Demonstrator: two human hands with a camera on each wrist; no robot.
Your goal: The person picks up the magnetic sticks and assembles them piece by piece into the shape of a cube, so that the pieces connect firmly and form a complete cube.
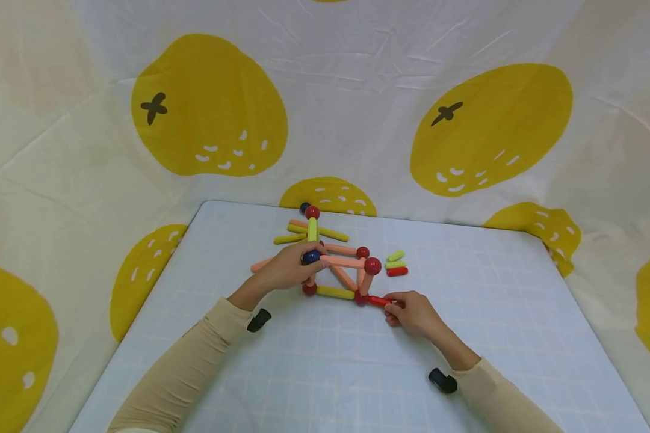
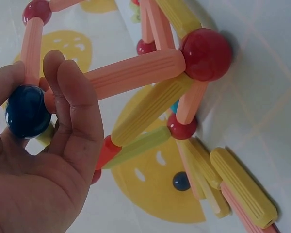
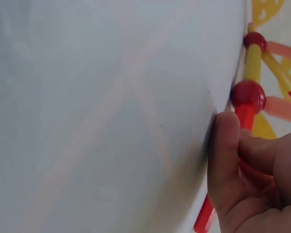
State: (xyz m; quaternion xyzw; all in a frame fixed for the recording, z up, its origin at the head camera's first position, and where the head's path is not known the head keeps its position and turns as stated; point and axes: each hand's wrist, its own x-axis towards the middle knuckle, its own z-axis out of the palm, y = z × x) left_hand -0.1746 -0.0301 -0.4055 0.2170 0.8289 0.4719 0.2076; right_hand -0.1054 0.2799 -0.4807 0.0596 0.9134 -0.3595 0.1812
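My left hand (image 1: pixel 283 268) grips a dark blue ball (image 2: pixel 26 114) at an upper corner of a standing frame of magnetic sticks and red balls. From that ball a pink stick (image 1: pixel 346 262) runs right to a red ball (image 1: pixel 372 266). Low at the right, my right hand (image 1: pixel 414 314) pinches a red stick (image 1: pixel 379 301) between thumb and fingers. Its far end meets the red ball (image 3: pixel 250 96) at the frame's bottom corner, beside a yellow stick (image 1: pixel 336 293). In the right wrist view, more red shows below the fingers.
Right of the frame lie two short yellow-green sticks (image 1: pixel 395 264) and a loose red stick (image 1: pixel 397 272). Behind and left are several yellow sticks (image 1: pixel 333 235) and another dark blue ball (image 1: pixel 304 207). A patterned cloth (image 1: pixel 352 120) hangs at the table's back edge.
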